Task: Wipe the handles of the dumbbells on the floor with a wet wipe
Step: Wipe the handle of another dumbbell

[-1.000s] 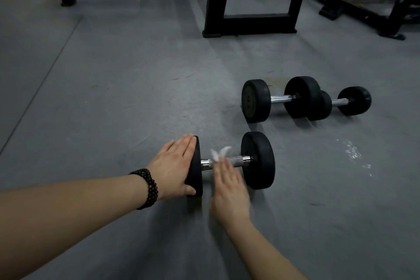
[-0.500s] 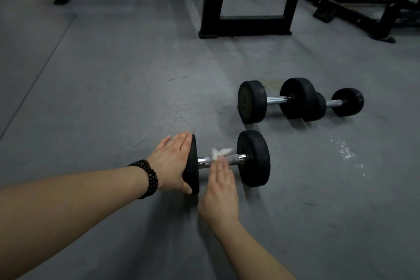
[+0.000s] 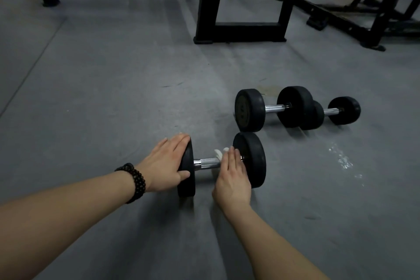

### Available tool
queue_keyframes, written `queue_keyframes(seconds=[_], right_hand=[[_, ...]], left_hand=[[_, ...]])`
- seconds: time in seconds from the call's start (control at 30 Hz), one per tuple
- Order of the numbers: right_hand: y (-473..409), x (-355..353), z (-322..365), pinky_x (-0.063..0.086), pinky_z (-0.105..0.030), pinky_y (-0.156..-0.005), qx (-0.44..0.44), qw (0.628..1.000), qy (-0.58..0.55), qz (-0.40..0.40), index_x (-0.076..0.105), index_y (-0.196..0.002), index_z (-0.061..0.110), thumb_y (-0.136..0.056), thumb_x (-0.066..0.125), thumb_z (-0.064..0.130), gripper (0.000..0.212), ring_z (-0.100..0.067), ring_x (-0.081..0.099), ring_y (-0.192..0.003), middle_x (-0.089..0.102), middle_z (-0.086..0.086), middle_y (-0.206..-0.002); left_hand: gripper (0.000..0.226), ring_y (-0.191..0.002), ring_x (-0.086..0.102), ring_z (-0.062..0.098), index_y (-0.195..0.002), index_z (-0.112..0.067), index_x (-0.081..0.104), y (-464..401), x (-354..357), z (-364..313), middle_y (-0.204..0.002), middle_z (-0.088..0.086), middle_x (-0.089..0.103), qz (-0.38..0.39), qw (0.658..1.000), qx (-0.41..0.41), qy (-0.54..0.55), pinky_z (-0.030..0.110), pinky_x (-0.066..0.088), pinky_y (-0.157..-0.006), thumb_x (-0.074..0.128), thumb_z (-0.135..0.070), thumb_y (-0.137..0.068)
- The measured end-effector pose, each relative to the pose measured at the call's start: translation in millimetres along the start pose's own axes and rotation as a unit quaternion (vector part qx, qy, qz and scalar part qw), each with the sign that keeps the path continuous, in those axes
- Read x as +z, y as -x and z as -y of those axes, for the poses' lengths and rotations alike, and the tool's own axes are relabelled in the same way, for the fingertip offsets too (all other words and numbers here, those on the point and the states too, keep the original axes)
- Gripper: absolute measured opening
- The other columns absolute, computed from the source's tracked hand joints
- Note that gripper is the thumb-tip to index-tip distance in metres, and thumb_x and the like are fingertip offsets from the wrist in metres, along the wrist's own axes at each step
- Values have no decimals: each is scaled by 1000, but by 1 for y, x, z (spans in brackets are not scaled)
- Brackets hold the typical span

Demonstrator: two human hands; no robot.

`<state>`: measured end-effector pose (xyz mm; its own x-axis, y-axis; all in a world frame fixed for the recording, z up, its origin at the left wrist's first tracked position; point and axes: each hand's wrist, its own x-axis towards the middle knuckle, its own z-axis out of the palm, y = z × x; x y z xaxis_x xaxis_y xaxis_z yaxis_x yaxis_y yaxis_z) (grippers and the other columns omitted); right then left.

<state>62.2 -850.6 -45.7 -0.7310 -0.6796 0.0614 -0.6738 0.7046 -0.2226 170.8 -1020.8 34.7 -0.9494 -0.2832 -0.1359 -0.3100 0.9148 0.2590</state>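
Grey gym floor (image 3: 102, 88) carries three dumbbells, with black frames (image 3: 238, 29) standing along its far edge and a pale scuff toward the right. On the near dumbbell (image 3: 250, 159) the left hand (image 3: 167, 162) lies flat and spread against the left weight to steady it, while the right hand (image 3: 231, 177) presses a wipe (image 3: 219, 152) onto the right end of the handle (image 3: 206, 162) (fingers together, curled over it). By my reading this first handle is mid-wipe, and the mid dumbbell (image 3: 250, 109) and small dumbbell (image 3: 344, 110), end to end farther back and right, are left.

floor (image 3: 102, 75): grey (dimly lit) | black rack frame (image 3: 241, 29) | wet patch (image 3: 343, 159)
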Motion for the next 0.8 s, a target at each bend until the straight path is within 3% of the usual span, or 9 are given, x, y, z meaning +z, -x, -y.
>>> queue_keyframes(seconds=[0.07,0.23,0.37,0.47,0.57,0.63,0.7,0.8], right_hand=[[-4,1,13,2,-36,-121,36,999,-23,2,3,-156,4,-85,54,16,88,-29,-5,-151,-1,-16,-164],[17,12,18,5,-41,-119,-63,998,-2,2,14,-157,28,-75,61,23,95,-32,-6,-151,-5,-16,-163],[4,9,14,12,-44,-122,61,997,-41,-7,19,-155,13,-71,60,21,94,-34,1,-151,7,-19,-163],[8,12,18,13,-46,-122,25,999,-43,-13,21,-155,8,-71,49,24,90,-33,2,-151,10,-20,-162],[6,7,-1,16,-46,-121,-20,1000,-17,-6,12,-156,35,-76,55,17,93,-34,1,-151,4,-19,-163],[6,7,-3,11,-44,-120,-26,1000,-7,-5,9,-155,41,-76,59,16,97,-34,-2,-151,2,-21,-163],[5,10,4,10,-43,-120,-15,1000,-5,-7,14,-157,32,-73,59,17,96,-33,0,-151,6,-20,-163],[-1,11,5,17,-43,-118,28,999,-12,-30,31,-151,6,-68,61,13,89,-33,19,-149,28,-19,-158]], left_hand=[[95,-151,-2,14,-156,-14,-2,-4,0,3,-165,1,-1,15,1000,0,7,33,-5,-122,58,-47,-91],[95,-151,-7,13,-156,-15,-6,-8,2,8,-165,0,-6,30,999,0,34,34,-5,-122,58,-45,-93],[95,-150,-9,12,-156,-17,-7,-8,4,10,-165,-1,-8,37,998,-2,42,34,-6,-122,57,-45,-93],[94,-150,-9,11,-156,-16,-6,-8,3,9,-165,-1,-8,35,998,1,49,34,-6,-122,58,-43,-93],[93,-150,-9,11,-156,-16,-6,-10,2,10,-165,-1,-7,38,998,-2,54,34,-6,-122,58,-43,-93],[93,-150,-9,11,-156,-16,-5,-10,1,10,-165,-1,-7,39,998,-4,58,33,-6,-122,58,-42,-93],[92,-150,-9,11,-156,-16,-5,-9,0,9,-165,-1,-7,41,998,-6,56,33,-6,-122,58,-42,-94],[92,-150,-9,10,-156,-16,-5,-9,0,9,-165,-1,-7,40,998,-7,53,35,-5,-123,58,-42,-93]])
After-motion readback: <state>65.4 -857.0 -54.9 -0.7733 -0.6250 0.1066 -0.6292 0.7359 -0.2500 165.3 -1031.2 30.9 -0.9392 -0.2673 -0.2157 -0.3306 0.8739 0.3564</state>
